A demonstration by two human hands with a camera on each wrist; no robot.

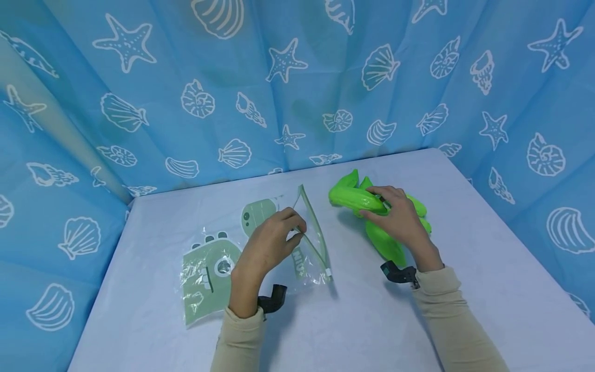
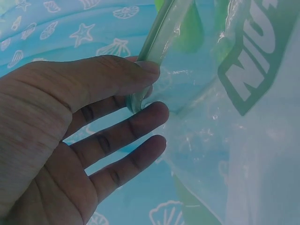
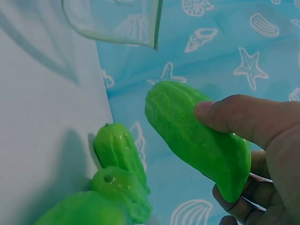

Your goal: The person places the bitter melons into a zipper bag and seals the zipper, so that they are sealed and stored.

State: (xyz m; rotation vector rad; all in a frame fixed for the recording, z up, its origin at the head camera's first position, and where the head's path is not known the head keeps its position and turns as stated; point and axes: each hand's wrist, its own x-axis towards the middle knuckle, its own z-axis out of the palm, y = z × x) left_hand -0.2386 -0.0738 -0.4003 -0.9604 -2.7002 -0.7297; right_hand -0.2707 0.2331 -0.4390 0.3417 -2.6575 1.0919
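In the head view, the left hand (image 1: 267, 243) pinches the green zip edge of a clear bag (image 1: 200, 284) between thumb and fingers. The bag lies on the table (image 1: 353, 330) under and to the left of that hand, its printed body flat; its mouth, the two zip edges parted, stands just right of the fingertips, between the hands. A white slider (image 1: 328, 272) sits at the mouth's near end. The right hand (image 1: 400, 214) holds a green piece (image 1: 355, 198) that points left from its fingers. More green pieces (image 1: 386, 245) lie below and around this hand. A blue curtain (image 1: 153, 88) hangs beyond both hands.

In the left wrist view, thumb and forefinger grip the zip edge while two other fingers reach out, spread apart. The lettered label (image 2: 258, 51) shows on the film past the fingertips.

In the right wrist view, the thumb presses the held piece against curled fingers, its blunt end away from the palm. Other pieces sit past the fingertips, apart from it, and the bag's mouth shows farther off.
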